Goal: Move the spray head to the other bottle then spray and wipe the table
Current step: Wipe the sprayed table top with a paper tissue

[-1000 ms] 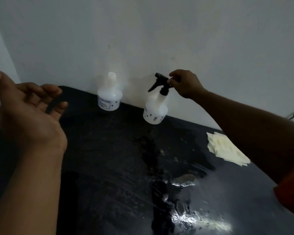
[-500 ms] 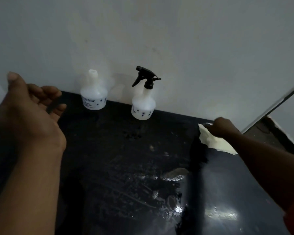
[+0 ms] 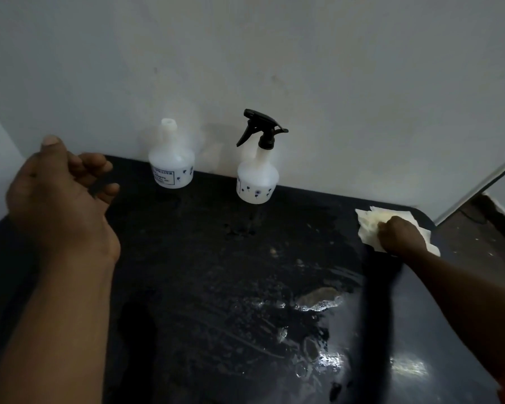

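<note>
Two white bottles stand at the back of the black table against the wall. The left bottle has a bare open neck. The right bottle carries the black spray head. A pale yellow cloth lies at the table's far right corner, and my right hand rests on top of it with the fingers closing on it. My left hand hovers over the table's left side, fingers loosely curled, holding nothing. The middle of the table is wet with spray.
A white wall rises right behind the bottles. Beyond the table's right edge is a dark floor and a slanted pale frame. Wet puddles glisten near the table's front centre.
My right hand left the spray head, swung right and down, and landed on the cloth. The sprayer bottle stands alone now. My left hand stayed raised at the left.
</note>
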A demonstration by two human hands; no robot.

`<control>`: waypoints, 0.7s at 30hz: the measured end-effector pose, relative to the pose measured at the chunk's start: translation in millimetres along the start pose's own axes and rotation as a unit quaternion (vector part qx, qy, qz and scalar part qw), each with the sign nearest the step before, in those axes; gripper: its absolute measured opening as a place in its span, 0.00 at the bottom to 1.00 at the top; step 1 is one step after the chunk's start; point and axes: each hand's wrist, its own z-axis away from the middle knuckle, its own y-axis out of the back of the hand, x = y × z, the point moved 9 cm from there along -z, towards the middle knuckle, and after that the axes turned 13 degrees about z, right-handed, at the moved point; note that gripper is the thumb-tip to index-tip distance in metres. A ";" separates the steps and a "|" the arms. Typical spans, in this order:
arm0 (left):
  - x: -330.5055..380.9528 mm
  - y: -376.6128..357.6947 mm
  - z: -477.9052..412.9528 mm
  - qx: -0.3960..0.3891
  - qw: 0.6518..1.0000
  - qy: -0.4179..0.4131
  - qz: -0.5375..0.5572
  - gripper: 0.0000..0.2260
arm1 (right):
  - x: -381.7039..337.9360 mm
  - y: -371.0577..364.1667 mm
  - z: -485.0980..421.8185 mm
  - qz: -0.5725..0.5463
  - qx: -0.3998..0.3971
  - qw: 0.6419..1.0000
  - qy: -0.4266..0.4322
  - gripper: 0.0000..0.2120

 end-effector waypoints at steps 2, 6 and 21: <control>-3.6 2.0 -2.2 -0.014 1.000 -0.006 0.011 0.15 | 1.1 6.9 -0.9 -0.012 0.015 1.000 0.010 0.13; -2.7 -0.3 1.1 -0.011 1.000 0.005 0.009 0.14 | 17.6 25.9 -6.1 -0.107 0.057 0.993 -0.009 0.14; -25.1 30.0 -37.5 -0.040 0.994 -0.006 -0.100 0.08 | -43.5 23.2 -48.7 0.107 -0.016 0.973 0.204 0.15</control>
